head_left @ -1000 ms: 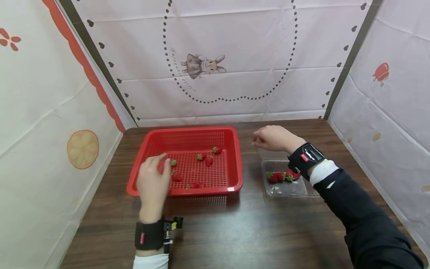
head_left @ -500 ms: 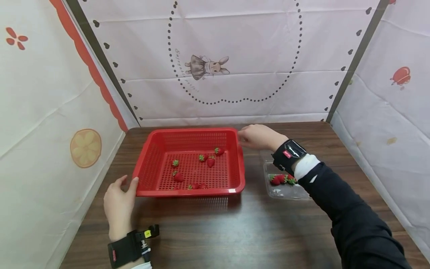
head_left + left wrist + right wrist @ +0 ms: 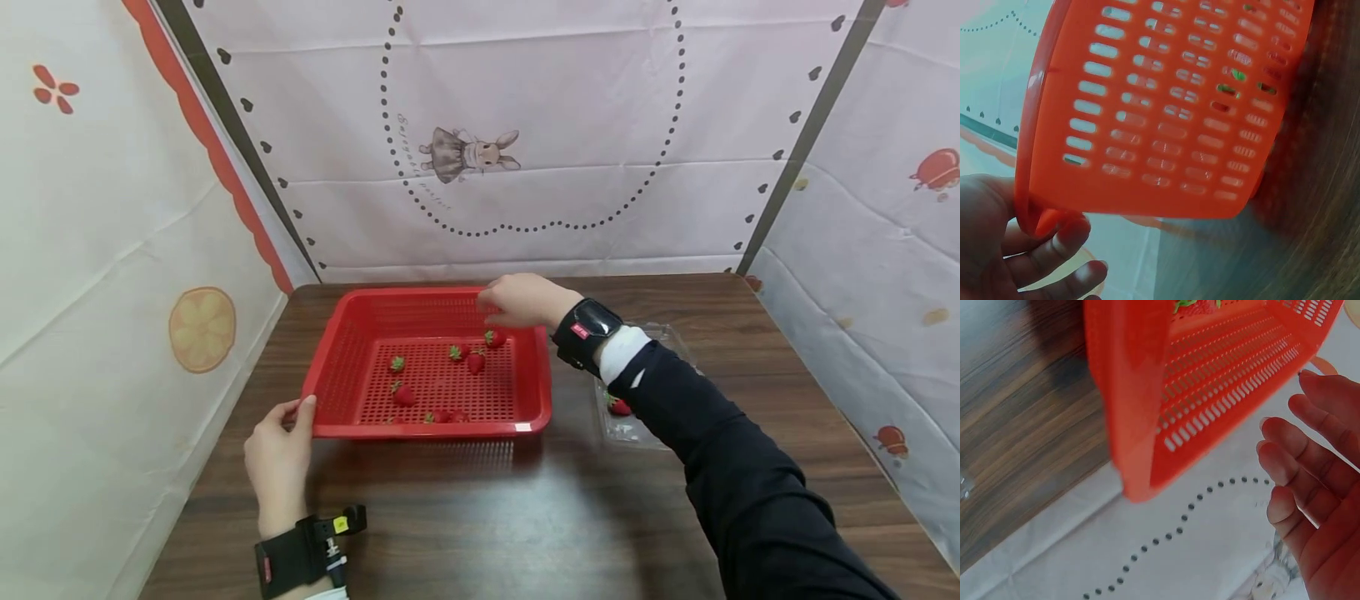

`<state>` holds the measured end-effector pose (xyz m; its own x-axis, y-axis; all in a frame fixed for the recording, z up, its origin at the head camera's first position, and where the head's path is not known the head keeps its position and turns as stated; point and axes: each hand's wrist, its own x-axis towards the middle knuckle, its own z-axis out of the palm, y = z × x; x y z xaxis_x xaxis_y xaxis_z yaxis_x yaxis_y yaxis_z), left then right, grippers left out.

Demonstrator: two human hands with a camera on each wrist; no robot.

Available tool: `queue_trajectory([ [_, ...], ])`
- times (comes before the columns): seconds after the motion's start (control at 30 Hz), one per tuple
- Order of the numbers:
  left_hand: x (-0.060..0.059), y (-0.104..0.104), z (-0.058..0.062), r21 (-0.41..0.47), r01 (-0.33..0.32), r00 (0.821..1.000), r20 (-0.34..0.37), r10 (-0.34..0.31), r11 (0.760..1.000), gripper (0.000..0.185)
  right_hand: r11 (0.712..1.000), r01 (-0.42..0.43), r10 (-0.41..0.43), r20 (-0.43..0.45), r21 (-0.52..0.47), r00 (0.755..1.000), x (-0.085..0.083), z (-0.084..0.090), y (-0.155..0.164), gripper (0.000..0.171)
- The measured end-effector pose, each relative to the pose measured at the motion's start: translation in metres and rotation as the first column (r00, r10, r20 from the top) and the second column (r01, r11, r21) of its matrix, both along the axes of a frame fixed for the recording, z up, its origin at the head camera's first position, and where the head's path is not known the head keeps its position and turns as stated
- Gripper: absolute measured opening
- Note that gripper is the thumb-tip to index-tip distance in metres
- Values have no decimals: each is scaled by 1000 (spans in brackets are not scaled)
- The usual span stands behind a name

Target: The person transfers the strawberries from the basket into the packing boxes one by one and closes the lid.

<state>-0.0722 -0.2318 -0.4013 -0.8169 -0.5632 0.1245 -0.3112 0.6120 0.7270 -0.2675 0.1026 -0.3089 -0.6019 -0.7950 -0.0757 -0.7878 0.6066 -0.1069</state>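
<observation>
While the left hand grips the red basket's lower-left rim corner, the right hand, fingers loosely extended, has shifted left over its far rim.

You can't read any text here: the script beside the rabbit print and the red wristband tag are too small.

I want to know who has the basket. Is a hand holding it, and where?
The left hand holds the red basket by its near left corner rim. The right hand is open above the far rim, holding nothing.
</observation>
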Motion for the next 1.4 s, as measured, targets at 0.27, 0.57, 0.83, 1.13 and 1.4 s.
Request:
queue_trajectory([
  [0.27,0,5,-11,-32,-36,996,-80,34,999,54,999,-5,2,84,40,996,-5,-16,-34,28],
  [0.57,2,6,-15,-12,-70,994,-87,69,997,53,995,28,-43,170,93,985,-8,-36,-65,43],
  [0.83,2,7,-12,4,-89,992,-89,89,996,53,993,51,-71,189,105,979,-8,-52,-83,49],
  [1.13,0,9,-10,26,-65,994,-84,67,998,53,979,85,-116,163,184,980,-9,-75,-88,48],
  [1.4,1,7,-9,11,-76,994,-77,77,997,52,973,118,-151,159,200,976,-8,-93,-92,47],
])
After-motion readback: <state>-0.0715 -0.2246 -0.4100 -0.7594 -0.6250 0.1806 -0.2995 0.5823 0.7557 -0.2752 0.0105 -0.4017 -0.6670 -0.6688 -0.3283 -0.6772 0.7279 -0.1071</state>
